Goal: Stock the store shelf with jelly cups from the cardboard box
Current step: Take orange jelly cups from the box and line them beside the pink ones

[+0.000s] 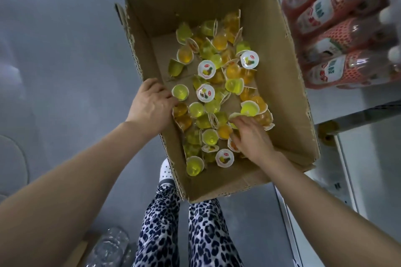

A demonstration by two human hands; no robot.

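Observation:
An open cardboard box (280,76) stands on the grey floor in front of me. Its bottom holds several loose jelly cups (217,84), yellow-green and orange, some showing white foil lids. My left hand (152,104) reaches in over the box's left wall, and its fingertips touch jelly cups by that wall. My right hand (251,136) is down among the cups near the box's near right side, fingers curled round a few cups. A yellow-green cup (249,108) lies just beyond its fingertips.
The white store shelf (358,102) runs along the right, with netted pink bottles (338,28) on its upper level. My patterned trouser legs (160,234) and a white shoe (166,169) show below the box. Clear plastic bottles (108,247) lie at bottom left.

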